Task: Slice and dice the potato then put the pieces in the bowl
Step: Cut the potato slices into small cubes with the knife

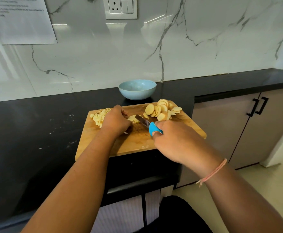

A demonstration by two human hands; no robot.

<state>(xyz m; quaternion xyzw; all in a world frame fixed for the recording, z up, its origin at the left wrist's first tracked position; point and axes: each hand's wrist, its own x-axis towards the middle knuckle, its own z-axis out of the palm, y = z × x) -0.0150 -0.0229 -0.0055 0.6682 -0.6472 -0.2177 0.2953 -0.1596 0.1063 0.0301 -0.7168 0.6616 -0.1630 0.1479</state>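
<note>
Fingers (160, 123) of the right hand (179, 142) are curled around the blue handle of a knife (143, 121), whose blade lies on a pale potato piece (134, 118). Bent fingers (124, 113) of the left hand (116, 121) hold this piece down on the wooden cutting board (134, 143). Diced potato (98, 117) is piled at the left of the board, round slices (161, 109) at its far right. Behind the board a blue bowl (137, 95) stands on the black desk (36, 125), apart from all the potato. White marble wall (154, 47) rises behind, with a socket (120, 7) and a paper sheet (21, 22).
</note>
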